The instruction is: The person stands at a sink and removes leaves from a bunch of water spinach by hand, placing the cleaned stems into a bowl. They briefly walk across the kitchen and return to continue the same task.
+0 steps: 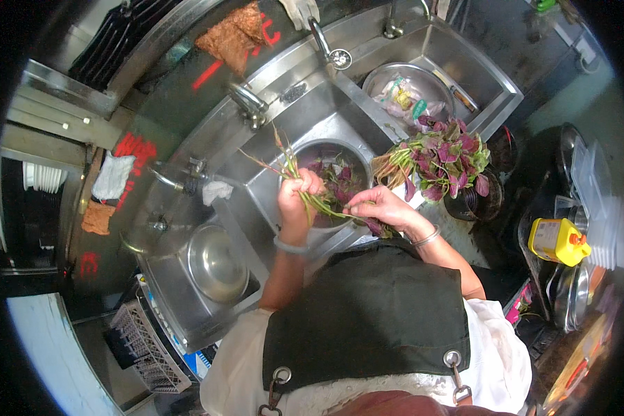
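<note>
My left hand (299,195) is closed around a small bunch of leafy green stems (317,204), with thin roots sticking out above the fist. The fingertips of my right hand (372,205) pinch one stem of that bunch, whose purple leaves hang beneath the palm. Under both hands, a round metal basin (361,151) in the middle sink holds loose purple and green leaves. A large bundle of red amaranth (450,158) lies to the right of the basin, its roots pointing left, on the sink's edge.
The right sink (463,49) contains a metal bowl (377,73) with plastic bags, and a knife (463,96) beside it. Curved faucets (320,39) line the back. An upturned-looking metal bowl (218,262) lies in the left sink. A yellow jug (556,242) stands at right near stacked plastic containers (600,223).
</note>
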The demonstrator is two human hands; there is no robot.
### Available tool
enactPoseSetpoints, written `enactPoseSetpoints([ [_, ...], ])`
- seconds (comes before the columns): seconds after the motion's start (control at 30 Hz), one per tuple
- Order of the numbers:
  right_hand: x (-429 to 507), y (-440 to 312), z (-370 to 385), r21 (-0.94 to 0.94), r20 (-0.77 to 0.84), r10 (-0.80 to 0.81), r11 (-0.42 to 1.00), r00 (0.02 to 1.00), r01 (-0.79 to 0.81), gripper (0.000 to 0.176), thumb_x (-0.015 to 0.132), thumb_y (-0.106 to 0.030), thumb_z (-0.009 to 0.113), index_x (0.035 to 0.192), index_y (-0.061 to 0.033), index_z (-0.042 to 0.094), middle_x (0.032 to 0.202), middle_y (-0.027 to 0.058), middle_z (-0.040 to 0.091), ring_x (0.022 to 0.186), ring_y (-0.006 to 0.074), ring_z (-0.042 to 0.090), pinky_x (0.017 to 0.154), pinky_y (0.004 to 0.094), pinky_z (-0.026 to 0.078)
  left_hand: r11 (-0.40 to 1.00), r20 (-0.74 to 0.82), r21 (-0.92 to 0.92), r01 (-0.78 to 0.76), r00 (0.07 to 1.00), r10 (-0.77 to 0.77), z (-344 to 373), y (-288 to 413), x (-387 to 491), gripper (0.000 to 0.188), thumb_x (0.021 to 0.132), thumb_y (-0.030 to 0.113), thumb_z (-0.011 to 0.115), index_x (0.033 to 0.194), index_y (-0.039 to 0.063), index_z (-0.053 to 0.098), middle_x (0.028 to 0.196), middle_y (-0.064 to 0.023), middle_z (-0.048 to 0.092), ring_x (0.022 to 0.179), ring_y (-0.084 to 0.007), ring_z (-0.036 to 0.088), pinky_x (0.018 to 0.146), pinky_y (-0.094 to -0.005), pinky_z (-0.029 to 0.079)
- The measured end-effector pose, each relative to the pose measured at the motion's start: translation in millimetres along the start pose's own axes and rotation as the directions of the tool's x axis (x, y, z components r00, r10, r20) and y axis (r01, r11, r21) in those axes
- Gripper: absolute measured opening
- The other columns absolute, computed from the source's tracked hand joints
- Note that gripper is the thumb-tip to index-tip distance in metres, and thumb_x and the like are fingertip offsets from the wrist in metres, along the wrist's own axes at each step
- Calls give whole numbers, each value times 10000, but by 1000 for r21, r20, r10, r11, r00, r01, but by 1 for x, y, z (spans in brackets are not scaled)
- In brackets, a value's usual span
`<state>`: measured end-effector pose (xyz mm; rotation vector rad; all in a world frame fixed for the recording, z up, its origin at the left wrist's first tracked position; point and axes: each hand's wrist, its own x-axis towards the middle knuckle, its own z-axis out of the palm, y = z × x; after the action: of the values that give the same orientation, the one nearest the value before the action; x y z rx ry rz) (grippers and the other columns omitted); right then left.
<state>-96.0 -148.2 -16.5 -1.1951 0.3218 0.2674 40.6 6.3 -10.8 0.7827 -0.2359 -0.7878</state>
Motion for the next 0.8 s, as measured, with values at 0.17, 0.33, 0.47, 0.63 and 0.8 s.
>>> enactPoseSetpoints([
  [0.17,1,0,8,-44,23,-92,995,996,93,103,778,-34,584,810,17,667,661,16,615,593,66,540,568,209,435,996,-32,78,-36,999,38,-4,-1,-3,179,701,254,462,646,104,382,634,-32,387,623,-148,353,613,-285,310],
  [0.33,4,1,14,-183,14,-137,974,991,137,95,755,-34,585,784,6,667,665,-1,614,612,40,525,572,199,420,979,-26,160,-126,991,132,-9,4,-6,153,700,211,465,653,82,399,646,-69,437,637,-162,395,633,-291,328],
  [0.47,7,-6,15,-297,-254,-275,935,927,196,85,736,-20,555,730,-10,639,652,-23,582,579,30,490,514,187,376,987,-77,76,-140,986,146,-9,9,-13,163,707,215,470,656,83,390,647,-62,427,627,-158,387,627,-287,326],
  [0.63,18,-23,5,-283,-491,-643,756,588,590,125,776,12,468,780,-15,590,689,14,565,582,74,479,525,193,380,969,-136,-5,-248,960,245,-21,25,-21,164,736,185,453,647,113,336,645,-19,355,633,-134,341,623,-274,317],
  [0.8,69,-15,-3,-734,-90,-791,463,605,497,179,784,-44,561,946,-13,631,929,98,607,856,243,588,798,308,465,972,-180,-53,-229,960,216,-40,30,-27,142,753,171,442,667,119,342,650,-21,350,631,-141,346,614,-274,315],
])
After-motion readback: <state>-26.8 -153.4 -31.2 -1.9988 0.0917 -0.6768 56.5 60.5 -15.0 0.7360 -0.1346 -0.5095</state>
